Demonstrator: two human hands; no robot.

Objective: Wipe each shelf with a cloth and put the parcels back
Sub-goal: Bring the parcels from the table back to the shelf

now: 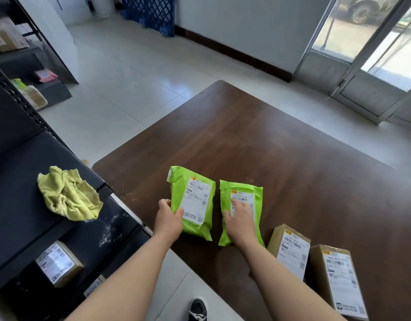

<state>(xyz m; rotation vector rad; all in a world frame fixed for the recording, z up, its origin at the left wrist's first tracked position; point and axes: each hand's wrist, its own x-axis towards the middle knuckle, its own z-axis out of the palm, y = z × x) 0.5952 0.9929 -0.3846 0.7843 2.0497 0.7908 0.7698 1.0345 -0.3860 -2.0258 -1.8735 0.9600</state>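
Note:
Two green plastic mailers with white labels lie side by side on the brown table point(280, 140). My left hand point(168, 220) grips the near left edge of the left mailer point(195, 198). My right hand point(240, 218) lies flat on top of the right mailer point(239, 193), fingers spread over its label. A crumpled yellow-green cloth point(69, 193) rests on the dark shelf point(21, 181) at the left, apart from both hands. White dust speckles the shelf's front part.
Two cardboard boxes point(290, 249) point(338, 276) with labels stand on the table's near right corner. Another labelled box point(58, 262) sits on the lower shelf. More shelving with items stands at far left, a blue crate at the back, glass doors at right. My shoe point(198, 310) is on the floor.

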